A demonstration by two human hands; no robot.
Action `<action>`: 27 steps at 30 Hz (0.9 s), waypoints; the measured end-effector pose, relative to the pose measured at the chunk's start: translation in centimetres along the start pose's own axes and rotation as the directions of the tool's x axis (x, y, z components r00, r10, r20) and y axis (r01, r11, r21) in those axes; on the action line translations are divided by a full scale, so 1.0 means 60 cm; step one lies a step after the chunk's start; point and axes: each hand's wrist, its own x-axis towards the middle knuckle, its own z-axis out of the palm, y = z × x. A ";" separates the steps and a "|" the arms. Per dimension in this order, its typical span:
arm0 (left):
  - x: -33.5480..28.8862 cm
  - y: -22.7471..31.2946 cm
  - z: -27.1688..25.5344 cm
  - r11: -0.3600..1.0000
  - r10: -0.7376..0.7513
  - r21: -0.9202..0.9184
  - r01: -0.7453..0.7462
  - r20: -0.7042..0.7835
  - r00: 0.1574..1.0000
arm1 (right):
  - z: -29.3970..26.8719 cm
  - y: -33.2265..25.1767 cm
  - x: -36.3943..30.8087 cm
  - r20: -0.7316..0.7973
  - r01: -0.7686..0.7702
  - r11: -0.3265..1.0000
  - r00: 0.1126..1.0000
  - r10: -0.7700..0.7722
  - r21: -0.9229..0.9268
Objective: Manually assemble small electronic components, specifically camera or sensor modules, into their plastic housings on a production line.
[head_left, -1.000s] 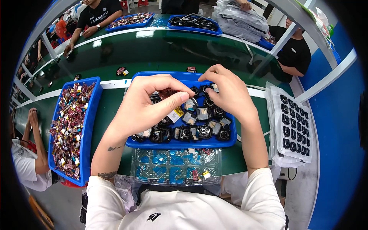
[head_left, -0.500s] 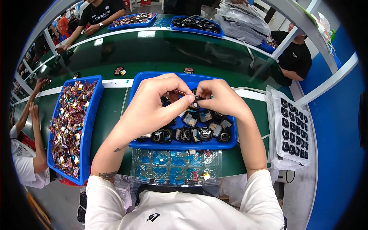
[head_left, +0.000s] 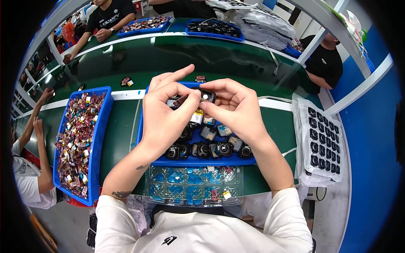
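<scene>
Both my hands meet above a blue tray (head_left: pixel 202 162) of black watch cases and loose inner parts. My right hand (head_left: pixel 238 105) is closed round the edge of a black watch case (head_left: pixel 208 96), which is tilted and partly covered by the fingers. A small dark red circuit board (head_left: pixel 181 100) sits between the thumb and index finger of my left hand (head_left: pixel 166 105), against that case. One other left finger points up and away. Just below the thumbs shows a yellow and white battery (head_left: pixel 196 117); whether it hangs from the board or lies in the tray, I cannot tell.
Left stands a long blue tray (head_left: pixel 105 126) heaped with red boards and batteries. Before me lies a clear plastic blister tray (head_left: pixel 194 185) with blue pieces. A white tray (head_left: pixel 301 147) of black cases is at right. Several co-workers sit around the green conveyor belt (head_left: pixel 168 59).
My hands have drawn closer together and turned, bringing the black watch case into fuller view. One left finger has lifted. The blue tray has shifted slightly left.
</scene>
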 end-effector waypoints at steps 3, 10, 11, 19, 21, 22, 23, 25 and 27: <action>-0.002 -0.004 0.002 1.000 0.005 -0.011 -0.006 -0.025 1.000 | 0.003 0.001 -0.002 0.007 0.022 0.999 1.000 -0.022 -0.028; -0.005 -0.007 0.006 0.999 -0.014 -0.046 0.011 -0.047 0.999 | 0.009 0.001 -0.006 -0.023 0.027 0.999 0.999 -0.028 -0.041; -0.005 -0.007 0.007 0.999 -0.014 -0.046 0.012 -0.046 0.999 | 0.009 0.000 -0.007 -0.025 0.030 0.998 0.999 -0.031 -0.048; -0.009 -0.005 0.012 0.988 -0.080 -0.139 0.071 -0.061 0.995 | 0.016 0.004 -0.011 -0.063 0.070 0.995 0.995 -0.075 -0.074; -0.011 -0.004 0.014 0.970 -0.134 -0.212 0.120 -0.051 0.990 | 0.016 0.006 -0.011 -0.070 0.076 0.993 0.994 -0.083 -0.095; -0.012 -0.003 0.015 0.944 -0.186 -0.282 0.169 -0.037 0.982 | 0.015 0.009 -0.012 -0.074 0.084 0.990 0.993 -0.092 -0.110; -0.012 -0.002 0.016 0.945 -0.185 -0.282 0.167 -0.037 0.982 | 0.015 0.010 -0.012 -0.078 0.091 0.988 0.992 -0.101 -0.125; -0.014 -0.001 0.019 0.949 -0.182 -0.268 0.164 -0.045 0.982 | 0.017 0.010 -0.013 -0.089 0.109 0.985 0.989 -0.122 -0.134; -0.013 -0.002 0.018 0.959 -0.166 -0.240 0.151 -0.042 0.985 | 0.017 0.009 -0.012 -0.099 0.127 0.981 0.985 -0.142 -0.143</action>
